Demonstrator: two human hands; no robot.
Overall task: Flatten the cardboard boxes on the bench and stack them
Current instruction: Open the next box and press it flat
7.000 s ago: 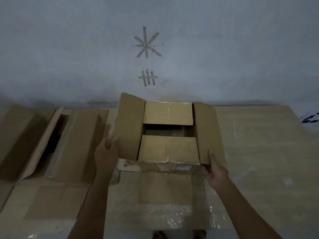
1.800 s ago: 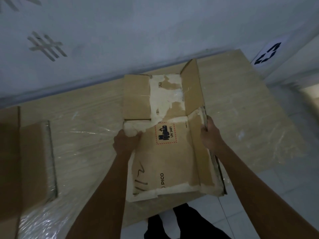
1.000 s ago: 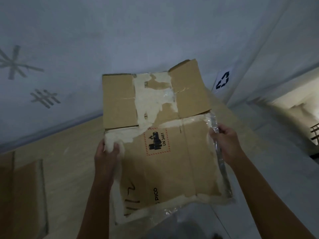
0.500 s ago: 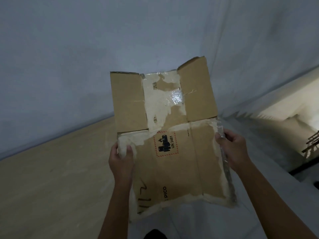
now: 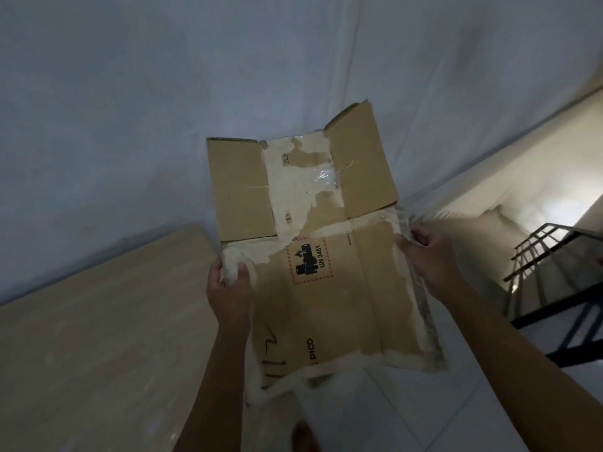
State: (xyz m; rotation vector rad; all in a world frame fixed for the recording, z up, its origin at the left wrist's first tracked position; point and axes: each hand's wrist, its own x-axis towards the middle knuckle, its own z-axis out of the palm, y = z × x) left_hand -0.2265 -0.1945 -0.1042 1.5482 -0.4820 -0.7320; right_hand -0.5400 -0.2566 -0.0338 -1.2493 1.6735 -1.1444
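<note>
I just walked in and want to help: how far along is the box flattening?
Done: this box is folded flat. In hand: the left hand and right hand grip its side edges, holding it up past the bench. Left: laying it on a stack; no stack or other boxes show here.

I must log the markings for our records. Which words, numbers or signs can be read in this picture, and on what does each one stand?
"UN 3481": in the red hatched label, with a black battery sign, on the flattened cardboard box.
"PICO": printed near the box's lower edge.
Black pen strokes at the lower left: not readable as words.
Small print right of the label: too small to read.
</note>
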